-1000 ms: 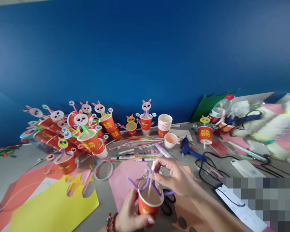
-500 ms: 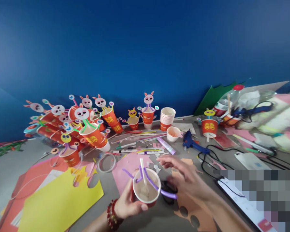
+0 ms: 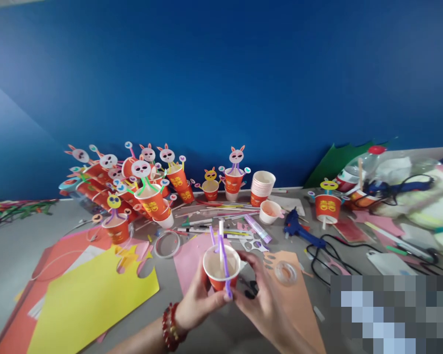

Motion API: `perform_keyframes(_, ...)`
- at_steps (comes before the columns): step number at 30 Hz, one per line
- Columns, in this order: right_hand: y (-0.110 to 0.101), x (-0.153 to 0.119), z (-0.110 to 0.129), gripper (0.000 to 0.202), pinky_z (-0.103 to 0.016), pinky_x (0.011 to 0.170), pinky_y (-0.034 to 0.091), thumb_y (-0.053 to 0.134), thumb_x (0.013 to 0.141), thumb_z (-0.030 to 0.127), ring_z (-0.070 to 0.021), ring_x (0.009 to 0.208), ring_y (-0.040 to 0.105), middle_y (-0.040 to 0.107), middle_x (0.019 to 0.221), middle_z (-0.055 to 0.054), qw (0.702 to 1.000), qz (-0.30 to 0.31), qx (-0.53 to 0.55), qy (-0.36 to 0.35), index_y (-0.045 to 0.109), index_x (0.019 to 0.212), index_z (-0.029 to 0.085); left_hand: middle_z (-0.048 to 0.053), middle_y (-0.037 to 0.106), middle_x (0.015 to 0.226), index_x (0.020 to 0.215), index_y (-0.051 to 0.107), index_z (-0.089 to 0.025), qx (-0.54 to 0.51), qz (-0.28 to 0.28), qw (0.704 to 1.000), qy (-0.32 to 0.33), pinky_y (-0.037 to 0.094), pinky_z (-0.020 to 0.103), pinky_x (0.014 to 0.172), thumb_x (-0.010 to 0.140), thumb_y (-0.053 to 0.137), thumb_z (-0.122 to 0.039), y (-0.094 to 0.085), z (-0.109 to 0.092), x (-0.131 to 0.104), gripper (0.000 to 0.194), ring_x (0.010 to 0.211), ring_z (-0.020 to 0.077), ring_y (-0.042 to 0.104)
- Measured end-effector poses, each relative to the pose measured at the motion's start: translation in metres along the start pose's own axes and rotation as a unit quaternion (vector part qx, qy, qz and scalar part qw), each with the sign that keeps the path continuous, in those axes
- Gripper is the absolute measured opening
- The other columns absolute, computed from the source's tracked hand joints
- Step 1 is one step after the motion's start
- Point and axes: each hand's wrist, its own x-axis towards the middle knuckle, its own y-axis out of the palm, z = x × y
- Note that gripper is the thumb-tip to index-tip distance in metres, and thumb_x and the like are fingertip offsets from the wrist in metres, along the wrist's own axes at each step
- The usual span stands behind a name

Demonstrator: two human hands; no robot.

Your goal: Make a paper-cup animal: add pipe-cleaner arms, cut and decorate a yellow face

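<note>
A red paper cup [image 3: 216, 283] with a white rim is held upright in front of me, its open mouth facing up. My left hand [image 3: 199, 297] is wrapped round its left side, with the thumb across the front. On the other side my right hand [image 3: 260, 295] curves round the cup, fingers at the right rim and thumb near the front. A white stick [image 3: 221, 236] stands up from inside the cup. Purple pipe cleaners [image 3: 226, 265] rise beside it, and one bends over the front rim down to my thumbs. The fingers behind the cup are hidden.
Finished rabbit-faced cups [image 3: 149, 196] crowd the back left. Behind my hands are stacked cups [image 3: 263, 184], markers [image 3: 199, 230], a glue stick [image 3: 257, 228] and a blue glue gun [image 3: 299, 228]. Yellow paper [image 3: 96, 300] lies left; orange paper [image 3: 299, 305] with a tape roll [image 3: 285, 272] lies right.
My right hand has come in from the right onto the cup. The cup has turned, so the pipe cleaner that pointed right now hangs over the front. The view has shifted slightly.
</note>
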Motion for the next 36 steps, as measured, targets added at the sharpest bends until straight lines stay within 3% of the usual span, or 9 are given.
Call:
perform_keyframes(7,-0.003,-0.002,0.008,0.048,-0.039,0.096,0.05,0.068,0.087,0.038,-0.0305,0.115,0.058,0.059,0.124,-0.01,0.998,0.032,-0.005,-0.06,0.05,0.131,0.029,0.015,0.068,0.1,0.117,0.066,-0.011,-0.209,0.099,0.973,-0.025,0.051,0.044,0.088,0.073,0.074,-0.055,-0.01,0.005,-0.006,0.064,0.096,0.0309,0.065)
perform_keyframes(12,-0.005,0.002,0.006,0.037,-0.042,0.094,0.052,0.065,0.089,0.047,-0.0297,0.112,0.06,0.063,0.117,-0.013,0.992,0.03,0.114,0.039,0.06,0.116,0.024,0.01,0.063,0.09,0.114,0.064,-0.012,-0.355,0.151,0.922,-0.02,0.051,0.045,0.084,0.067,0.068,-0.069,-0.003,0.01,-0.002,0.074,0.07,0.0188,0.061)
perform_keyframes(15,0.004,0.003,0.006,0.053,-0.035,0.069,0.059,0.068,0.082,0.061,-0.0291,0.099,0.067,0.066,0.108,-0.013,0.947,0.108,0.28,0.118,0.059,0.119,0.023,0.006,0.061,0.076,0.097,0.067,-0.011,-0.364,0.232,0.902,-0.026,0.051,0.047,0.082,0.056,0.06,-0.09,0.001,0.022,0.001,0.089,0.056,0.0132,0.053)
perform_keyframes(19,0.015,0.004,0.012,0.084,-0.019,0.04,0.046,0.078,0.071,0.063,-0.019,0.056,0.069,0.065,0.071,-0.001,0.858,0.233,0.427,0.168,0.043,0.138,0.025,0.004,0.061,0.076,0.096,0.067,-0.013,-0.36,0.291,0.884,-0.058,0.052,0.045,0.079,0.046,0.058,-0.096,0.0,0.036,0.002,0.098,0.049,0.0101,0.051)
perform_keyframes(22,0.017,0.008,0.023,0.083,-0.017,0.041,0.044,0.086,0.066,0.054,-0.013,0.049,0.063,0.064,0.07,0.001,0.856,0.223,0.428,0.186,0.05,0.134,0.024,0.006,0.064,0.075,0.1,0.071,-0.013,-0.322,0.269,0.904,-0.08,0.053,0.041,0.079,0.048,0.058,-0.095,-0.002,0.037,0.001,0.097,0.061,0.0177,0.061)
perform_keyframes(25,0.014,0.014,0.032,0.067,-0.028,0.065,0.056,0.085,0.066,0.054,-0.0186,0.072,0.068,0.068,0.089,-0.005,0.893,0.151,0.389,0.167,0.062,0.121,0.023,0.011,0.07,0.093,0.11,0.071,-0.016,-0.304,0.219,0.924,-0.075,0.05,0.042,0.089,0.063,0.05,-0.092,-0.002,0.03,-0.001,0.092,0.089,0.0273,0.066)
perform_keyframes(30,0.003,0.022,0.03,0.054,-0.039,0.092,0.051,0.079,0.073,0.056,-0.029,0.104,0.064,0.069,0.109,-0.01,0.948,0.097,0.281,0.113,0.066,0.116,0.024,0.015,0.069,0.11,0.117,0.068,-0.016,-0.157,0.108,0.982,0.002,0.042,0.049,0.101,0.077,0.055,-0.079,-0.016,0.008,0.006,0.076,0.105,0.0325,0.062)
perform_keyframes(34,-0.002,0.024,0.023,0.053,-0.042,0.095,0.049,0.077,0.077,0.054,-0.0301,0.108,0.063,0.067,0.116,-0.011,0.954,0.11,0.262,0.097,0.064,0.119,0.025,0.012,0.067,0.109,0.109,0.068,-0.017,-0.105,0.029,0.993,0.035,0.046,0.042,0.093,0.089,0.029,-0.077,-0.043,-0.03,0.016,0.074,0.099,0.0264,0.062)
perform_keyframes(36,-0.002,0.025,0.02,0.053,-0.042,0.095,0.049,0.076,0.077,0.053,-0.0302,0.107,0.063,0.068,0.116,-0.011,0.953,0.119,0.259,0.104,0.063,0.119,0.025,0.011,0.064,0.116,0.11,0.067,-0.017,0.036,-0.023,0.994,0.097,0.042,0.038,0.098,0.094,0.044,-0.063,-0.052,-0.059,0.021,0.054,0.109,0.026,0.057)
